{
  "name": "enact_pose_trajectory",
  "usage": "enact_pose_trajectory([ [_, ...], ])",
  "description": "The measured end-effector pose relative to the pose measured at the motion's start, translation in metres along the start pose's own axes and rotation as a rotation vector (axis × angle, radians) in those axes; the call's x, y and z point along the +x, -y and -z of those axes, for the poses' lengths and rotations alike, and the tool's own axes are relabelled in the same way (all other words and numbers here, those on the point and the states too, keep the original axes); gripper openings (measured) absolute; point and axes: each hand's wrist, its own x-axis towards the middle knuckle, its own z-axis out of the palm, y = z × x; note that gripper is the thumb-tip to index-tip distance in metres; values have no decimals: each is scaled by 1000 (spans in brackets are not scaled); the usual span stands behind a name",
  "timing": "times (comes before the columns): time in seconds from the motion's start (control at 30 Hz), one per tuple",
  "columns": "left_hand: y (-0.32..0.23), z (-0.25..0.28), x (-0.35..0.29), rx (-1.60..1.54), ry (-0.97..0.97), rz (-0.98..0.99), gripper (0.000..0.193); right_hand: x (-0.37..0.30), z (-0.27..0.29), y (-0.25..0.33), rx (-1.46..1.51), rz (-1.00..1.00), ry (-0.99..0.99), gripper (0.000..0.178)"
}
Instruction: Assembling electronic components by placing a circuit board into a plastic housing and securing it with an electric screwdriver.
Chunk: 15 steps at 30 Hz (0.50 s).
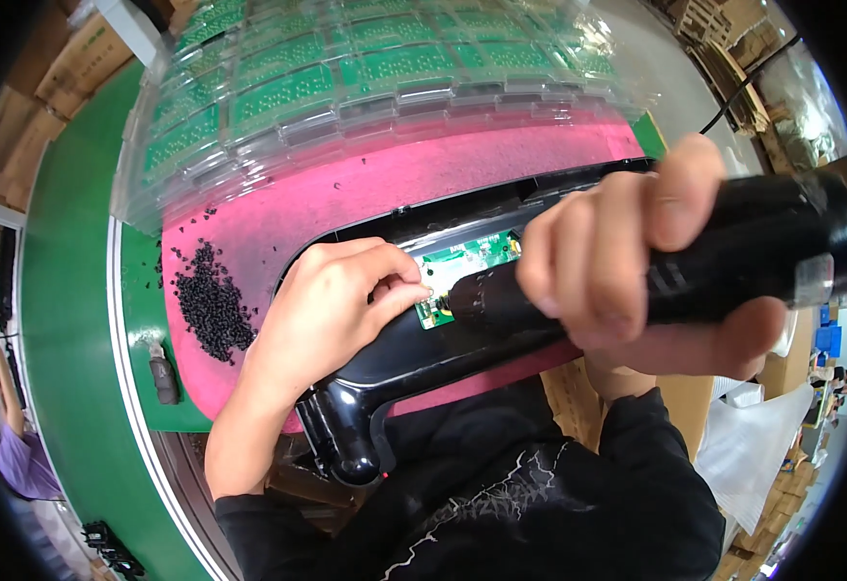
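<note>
Left hand (pixel 336 290): nearer, finger and thumb pinched together at left edge of circuit board (pixel 467 257), cannot tell on what. Right hand (pixel 612 252): wrapped round power screwdriver (pixel 772 232), pointing left, tip at board. Board: inside black casing (pixel 423 356), between hands.

Gripping a thick black screwdriver (pixel 724 252) in the right hand (pixel 617 257), aimed at a green circuit board (pixel 467 254) inside a black housing (pixel 394 358); holding the left hand (pixel 336 300) near the tip

Mat (pixel 346 189): pink, grey-smudged
Surface (pixel 142 312): green
Small pieces (pixel 211 308): black
Housing (pixel 423 360): glossy black
Circuit board (pixel 457 266): green and white
Handheld tool (pixel 748 237): black
Shirt (pixel 578 508): black, pale jagged lines
</note>
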Motion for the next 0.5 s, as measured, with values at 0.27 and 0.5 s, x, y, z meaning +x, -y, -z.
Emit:
enact_pose_trajectory([
  [0.27, 0, 2, 1, -28, -130, -16, 7, -9, -11, -17, -58, -334, -53, 54],
  [0.5, -8, 2, -3, 57, -159, -53, 8, -10, -15, -23, -153, -378, -22, 37],
])
